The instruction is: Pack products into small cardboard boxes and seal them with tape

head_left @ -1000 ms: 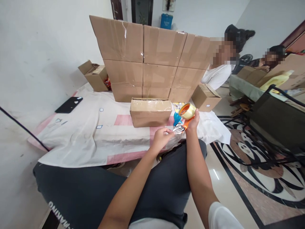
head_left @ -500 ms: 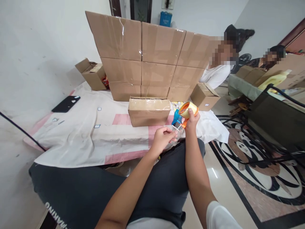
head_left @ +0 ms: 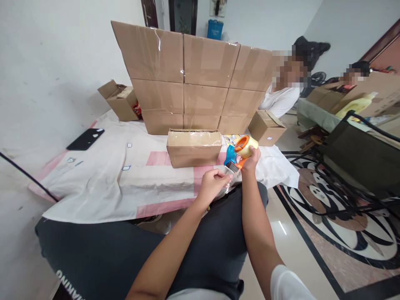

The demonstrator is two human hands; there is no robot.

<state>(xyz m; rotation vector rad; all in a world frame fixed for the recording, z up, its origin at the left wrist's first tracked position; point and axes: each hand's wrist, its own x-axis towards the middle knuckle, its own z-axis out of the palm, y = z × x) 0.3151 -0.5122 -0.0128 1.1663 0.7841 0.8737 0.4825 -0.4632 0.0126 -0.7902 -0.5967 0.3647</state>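
My right hand (head_left: 251,160) is wrapped round a tape dispenser (head_left: 231,155) with blue and orange parts and a wide roll of yellowish tape. Clear tape (head_left: 230,182) hangs by the dispenser's toothed edge. My left hand (head_left: 215,183) pinches this tape between thumb and fingers, just left of the dispenser. Both hands are above my lap at the table's front edge. Beyond them a small closed cardboard box (head_left: 194,149) sits on the cloth, with shiny tape along its top.
A tall stack of taped cartons (head_left: 204,100) stands behind the small box. An open carton (head_left: 120,100) is at the left, another carton (head_left: 267,127) at the right. A black phone-like object (head_left: 86,139) lies on the tablecloth (head_left: 103,175). Two people sit beyond, at the right.
The dispenser has turned a little in my right hand, so the roll faces another way. My left hand stays close by, pinching the tape. The view has shifted slightly.
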